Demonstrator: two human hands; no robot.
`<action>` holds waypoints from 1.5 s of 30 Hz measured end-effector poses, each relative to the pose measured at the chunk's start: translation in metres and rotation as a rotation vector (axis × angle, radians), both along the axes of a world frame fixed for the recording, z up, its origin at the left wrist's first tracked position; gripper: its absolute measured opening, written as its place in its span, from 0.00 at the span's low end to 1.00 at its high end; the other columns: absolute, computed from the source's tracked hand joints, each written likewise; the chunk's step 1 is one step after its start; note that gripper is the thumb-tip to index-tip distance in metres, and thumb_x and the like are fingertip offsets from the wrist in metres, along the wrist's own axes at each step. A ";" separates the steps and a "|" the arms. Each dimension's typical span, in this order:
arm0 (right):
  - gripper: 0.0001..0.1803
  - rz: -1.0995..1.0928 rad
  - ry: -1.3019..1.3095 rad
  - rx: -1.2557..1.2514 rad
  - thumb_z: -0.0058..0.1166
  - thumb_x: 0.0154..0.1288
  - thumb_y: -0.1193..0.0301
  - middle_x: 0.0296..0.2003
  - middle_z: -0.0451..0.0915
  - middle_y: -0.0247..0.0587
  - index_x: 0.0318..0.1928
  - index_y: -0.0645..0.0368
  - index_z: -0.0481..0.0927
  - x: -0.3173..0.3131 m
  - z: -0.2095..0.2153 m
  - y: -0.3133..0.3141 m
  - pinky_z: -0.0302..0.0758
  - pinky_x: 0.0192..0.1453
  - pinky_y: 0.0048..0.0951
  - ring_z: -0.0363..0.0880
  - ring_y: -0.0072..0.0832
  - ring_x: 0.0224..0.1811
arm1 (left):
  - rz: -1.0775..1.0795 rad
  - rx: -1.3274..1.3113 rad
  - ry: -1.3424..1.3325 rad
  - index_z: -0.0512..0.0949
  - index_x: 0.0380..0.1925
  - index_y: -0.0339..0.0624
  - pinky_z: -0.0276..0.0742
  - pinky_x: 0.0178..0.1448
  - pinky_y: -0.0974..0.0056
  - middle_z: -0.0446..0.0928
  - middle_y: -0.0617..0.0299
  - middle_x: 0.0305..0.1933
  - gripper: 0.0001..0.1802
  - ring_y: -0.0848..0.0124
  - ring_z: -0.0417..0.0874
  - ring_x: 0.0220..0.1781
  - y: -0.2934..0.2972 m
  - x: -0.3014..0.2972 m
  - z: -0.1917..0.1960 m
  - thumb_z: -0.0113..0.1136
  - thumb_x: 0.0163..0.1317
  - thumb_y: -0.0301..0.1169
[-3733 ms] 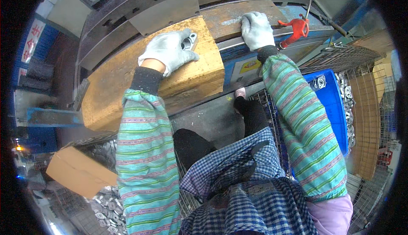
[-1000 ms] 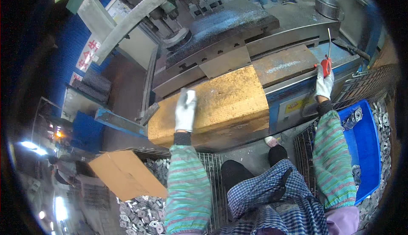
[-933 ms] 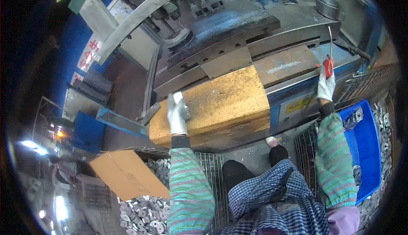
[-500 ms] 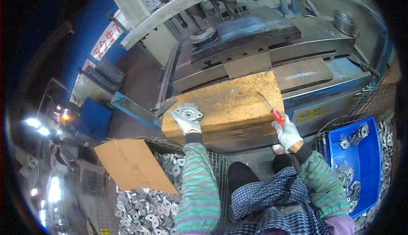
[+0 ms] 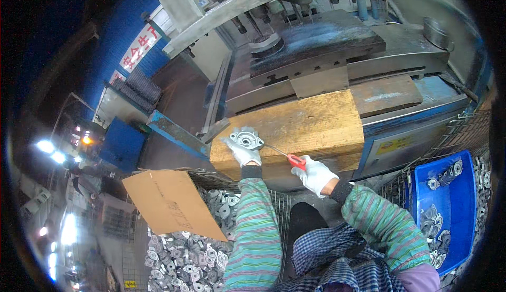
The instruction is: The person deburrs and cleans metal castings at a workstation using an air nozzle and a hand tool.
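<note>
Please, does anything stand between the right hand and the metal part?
Only the red-handled tool in the right hand: its thin shaft points at the metal part, held by the left hand. Nothing else visible.

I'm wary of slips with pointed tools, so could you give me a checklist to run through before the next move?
1. Left hand steadying the metal part: ok, it grips the left side.
2. Metal part resting flat on the wooden block: cannot tell from this angle.
3. Right hand firm on the red-handled tool: ok, it is wrapped around the handle.
4. Tool tip touching the part: cannot tell; the thin shaft ends at its right edge.
5. Left hand out of the tip's line: not ok, the shaft points toward its side.
</note>
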State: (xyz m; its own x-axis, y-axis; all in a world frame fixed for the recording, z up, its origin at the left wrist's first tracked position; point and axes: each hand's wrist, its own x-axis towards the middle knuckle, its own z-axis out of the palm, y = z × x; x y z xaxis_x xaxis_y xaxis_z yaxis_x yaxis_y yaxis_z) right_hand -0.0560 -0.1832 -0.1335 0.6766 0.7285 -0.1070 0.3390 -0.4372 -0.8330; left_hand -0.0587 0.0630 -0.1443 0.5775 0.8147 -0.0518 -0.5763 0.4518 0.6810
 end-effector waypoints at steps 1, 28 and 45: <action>0.23 0.004 -0.016 -0.001 0.45 0.64 0.54 0.36 0.78 0.61 0.48 0.61 0.66 -0.001 -0.002 0.001 0.71 0.45 0.45 0.77 0.54 0.40 | 0.017 -0.002 0.009 0.65 0.51 0.41 0.75 0.44 0.51 0.73 0.51 0.41 0.37 0.57 0.76 0.40 -0.001 0.000 0.001 0.34 0.62 0.64; 0.23 -0.071 0.011 0.051 0.46 0.63 0.56 0.36 0.77 0.64 0.45 0.65 0.66 0.006 0.012 0.030 0.70 0.45 0.47 0.76 0.57 0.41 | 0.051 0.037 0.091 0.58 0.63 0.39 0.69 0.57 0.50 0.64 0.45 0.61 0.46 0.52 0.70 0.58 -0.001 0.003 0.001 0.34 0.59 0.68; 0.30 0.072 -0.010 0.137 0.47 0.62 0.54 0.36 0.77 0.65 0.50 0.70 0.65 -0.004 0.033 0.058 0.72 0.45 0.44 0.76 0.56 0.42 | 0.045 0.025 0.118 0.59 0.62 0.38 0.70 0.56 0.51 0.67 0.49 0.58 0.44 0.55 0.72 0.55 -0.009 0.004 0.009 0.30 0.61 0.66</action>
State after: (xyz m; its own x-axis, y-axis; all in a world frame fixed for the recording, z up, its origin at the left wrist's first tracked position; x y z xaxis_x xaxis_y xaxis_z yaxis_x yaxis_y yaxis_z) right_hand -0.0600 -0.1249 -0.1006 0.6229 0.7823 0.0032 0.3738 -0.2940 -0.8797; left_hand -0.0549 0.0542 -0.1355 0.5312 0.8418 -0.0962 -0.5111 0.4089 0.7560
